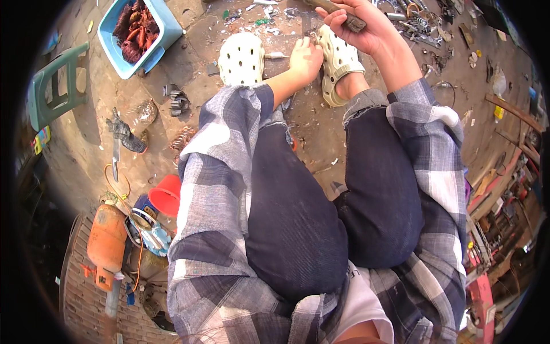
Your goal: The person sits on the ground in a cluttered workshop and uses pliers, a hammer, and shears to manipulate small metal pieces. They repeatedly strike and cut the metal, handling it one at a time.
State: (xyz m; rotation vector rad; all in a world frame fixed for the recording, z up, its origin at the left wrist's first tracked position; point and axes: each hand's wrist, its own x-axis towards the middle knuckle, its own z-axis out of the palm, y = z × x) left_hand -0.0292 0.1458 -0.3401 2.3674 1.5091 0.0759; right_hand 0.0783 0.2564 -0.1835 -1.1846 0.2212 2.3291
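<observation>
Just above and to the right of the right clog [339,67], the right hand [369,31] curls its fingers around a brown, bar-like tool [356,24], while the left hand [306,60] reaches toward the ground [318,146] just left of that clog, its fingers pointing away, though I cannot tell whether they pinch anything. If the tool slips or swings off line, it could strike those fingers or the clog's toe, since all 3 sit near each other; loose metal scraps [423,24] right of the clog could nick a straying hand.
</observation>
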